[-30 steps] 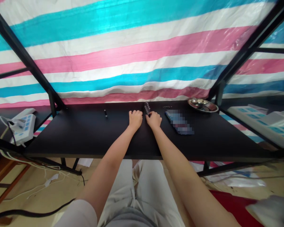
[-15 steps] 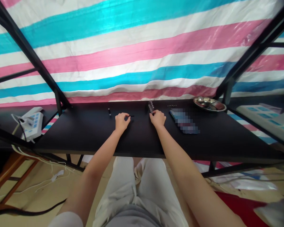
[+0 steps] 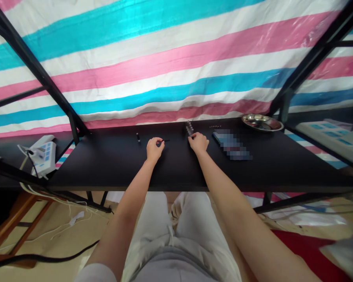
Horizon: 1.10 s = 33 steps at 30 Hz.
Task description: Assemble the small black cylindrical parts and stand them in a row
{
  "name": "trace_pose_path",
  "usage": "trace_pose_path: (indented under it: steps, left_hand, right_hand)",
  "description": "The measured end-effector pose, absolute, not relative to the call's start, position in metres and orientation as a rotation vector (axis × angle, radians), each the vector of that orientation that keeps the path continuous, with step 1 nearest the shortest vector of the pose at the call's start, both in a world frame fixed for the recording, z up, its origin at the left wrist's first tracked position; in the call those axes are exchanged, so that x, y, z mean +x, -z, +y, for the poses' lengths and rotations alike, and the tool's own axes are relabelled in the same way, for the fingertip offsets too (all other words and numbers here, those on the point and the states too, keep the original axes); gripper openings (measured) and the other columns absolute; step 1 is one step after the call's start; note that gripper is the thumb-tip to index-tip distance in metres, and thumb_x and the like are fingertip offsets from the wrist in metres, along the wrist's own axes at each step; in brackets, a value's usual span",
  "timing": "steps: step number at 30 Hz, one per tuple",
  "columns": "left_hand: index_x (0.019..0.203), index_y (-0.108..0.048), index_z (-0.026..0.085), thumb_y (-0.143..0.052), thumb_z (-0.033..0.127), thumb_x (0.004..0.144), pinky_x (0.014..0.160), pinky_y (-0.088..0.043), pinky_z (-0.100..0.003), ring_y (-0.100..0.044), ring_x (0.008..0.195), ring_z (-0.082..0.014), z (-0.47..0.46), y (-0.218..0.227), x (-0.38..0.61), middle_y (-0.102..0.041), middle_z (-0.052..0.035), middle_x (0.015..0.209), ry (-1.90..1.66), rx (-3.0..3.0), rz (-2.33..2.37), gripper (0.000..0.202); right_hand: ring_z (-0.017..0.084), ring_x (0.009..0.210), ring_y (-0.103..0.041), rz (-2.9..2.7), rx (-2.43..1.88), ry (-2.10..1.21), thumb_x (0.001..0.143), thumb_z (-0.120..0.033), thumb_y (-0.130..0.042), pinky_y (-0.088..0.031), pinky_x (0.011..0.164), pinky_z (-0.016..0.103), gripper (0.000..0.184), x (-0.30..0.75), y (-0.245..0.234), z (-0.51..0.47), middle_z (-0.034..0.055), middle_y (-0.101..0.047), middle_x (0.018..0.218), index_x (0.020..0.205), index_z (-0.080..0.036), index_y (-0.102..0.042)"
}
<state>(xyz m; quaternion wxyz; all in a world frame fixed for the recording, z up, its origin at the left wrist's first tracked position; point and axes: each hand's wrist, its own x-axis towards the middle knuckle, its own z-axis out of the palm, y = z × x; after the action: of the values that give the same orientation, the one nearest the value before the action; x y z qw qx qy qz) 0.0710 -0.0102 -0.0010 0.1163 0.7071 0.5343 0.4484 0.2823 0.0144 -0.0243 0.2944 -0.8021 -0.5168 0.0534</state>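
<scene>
Both my hands rest on a black table (image 3: 120,168). My left hand (image 3: 154,148) is curled, its fingers pinching a thin dark stick-like piece (image 3: 165,140) that points right. My right hand (image 3: 199,141) is curled too, its fingertips at the near end of a row of small grey cylinders (image 3: 189,128) standing on the table. What the right fingers hold, if anything, is hidden. A small dark upright piece (image 3: 138,137) stands left of my left hand.
A blurred flat object (image 3: 231,145) lies right of my right hand. A metal dish (image 3: 262,122) sits at the back right, several tiny dark parts (image 3: 214,126) near it. A power strip (image 3: 42,154) lies at the left. A striped tarp hangs behind.
My left hand has moved left, away from the right hand and the row of cylinders, taking the thin dark piece with it. The right hand stays by the row.
</scene>
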Motion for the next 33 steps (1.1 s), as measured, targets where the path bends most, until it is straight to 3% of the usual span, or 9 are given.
trace_pose_path:
  steps: [22, 33]
  left_hand:
    - [0.079, -0.060, 0.018, -0.058, 0.019, 0.074, 0.074, -0.046, -0.028, -0.056, 0.076, -0.0139, -0.012, -0.001, 0.073, -0.064, -0.0024, 0.081, -1.329, 2.067, 1.521, 0.006]
    - [0.079, -0.060, 0.018, -0.058, 0.019, 0.075, 0.071, -0.046, -0.027, -0.056, 0.072, -0.0128, -0.016, -0.008, 0.074, -0.064, -0.0024, 0.079, -1.471, 2.078, 1.401, 0.005]
  right_hand:
    - [0.023, 0.087, -0.053, -1.410, -2.115, -0.151, 0.077, -0.029, -0.051, -0.033, 0.074, 0.034, 0.017, 0.282, 0.020, 0.013, 0.0069, -0.064, 0.089, 0.085, -0.019, -0.062]
    - [0.018, 0.072, -0.052, -1.928, -1.676, -0.043, 0.078, -0.026, -0.050, -0.028, 0.063, 0.029, 0.011, 0.262, 0.013, -0.005, 0.0031, -0.059, 0.069, 0.077, -0.019, -0.059]
